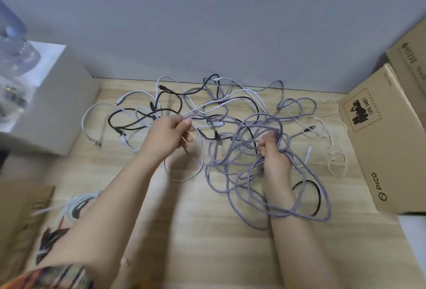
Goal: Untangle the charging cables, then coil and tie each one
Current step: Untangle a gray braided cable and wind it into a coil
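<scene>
Below, a pale wooden table [207, 242] meets a grey wall [207, 24]. Tangled cables [219, 113] sprawl beyond and between both hands; the left hand [169, 133] pinches a white strand, the right hand [274, 152] grips purple loops. Cardboard boxes [380, 141] stand right of the right hand.

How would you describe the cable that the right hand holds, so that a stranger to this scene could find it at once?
Start at the cardboard box marked PICO at the right edge of the wooden floor. Just left of it, the right hand grips a bunch of loops of the braided purple-grey cable. Unlike the black cables and white cables spread farther left, it is speckled, and its loops hang around the wrist.
</scene>
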